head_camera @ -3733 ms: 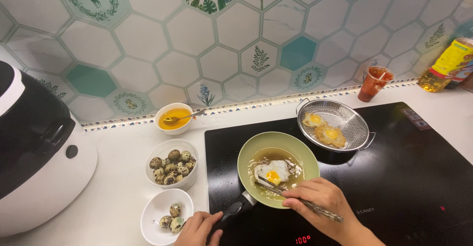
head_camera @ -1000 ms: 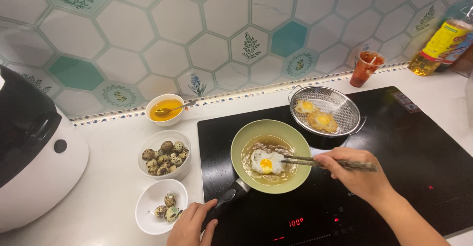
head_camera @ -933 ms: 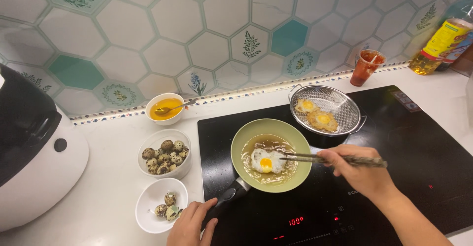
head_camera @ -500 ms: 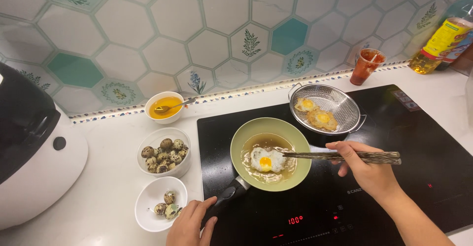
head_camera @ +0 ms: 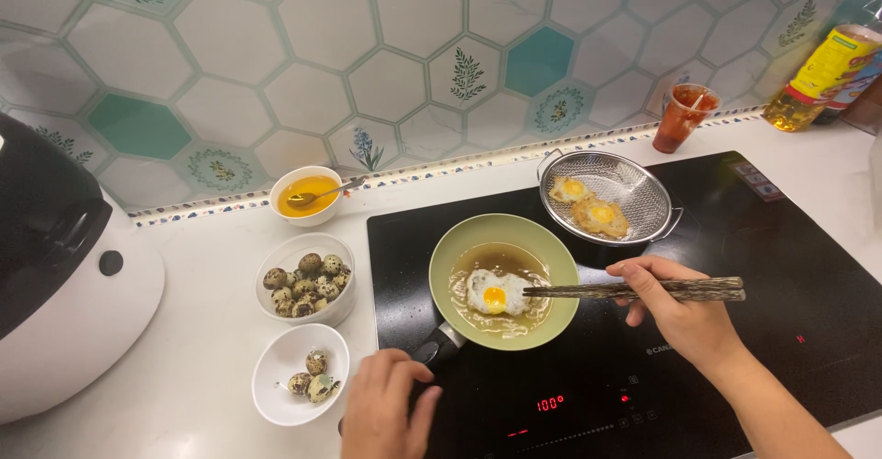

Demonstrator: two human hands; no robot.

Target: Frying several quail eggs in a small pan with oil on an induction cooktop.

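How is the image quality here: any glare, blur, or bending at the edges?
Head view: sharp and evenly lit; soft glare on the glossy cooktop and wall tiles; the counter edge bows from wide-angle distortion; the left hand is cropped at the bottom.

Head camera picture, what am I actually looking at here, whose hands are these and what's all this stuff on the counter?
The picture comes from a camera worn on a person's head, looking down at their own two bare hands over a kitchen counter. The left hand grips the dark handle of a small green pan standing on a black cooktop. A small fried egg sits in oil in the pan. The right hand holds a pair of dark chopsticks, their tips at the egg. Behind the pan, a metal strainer holds two more fried eggs. On the white counter to the left stand a bowl of speckled eggs, a bowl of shells and a small bowl of yellow liquid with a spoon.
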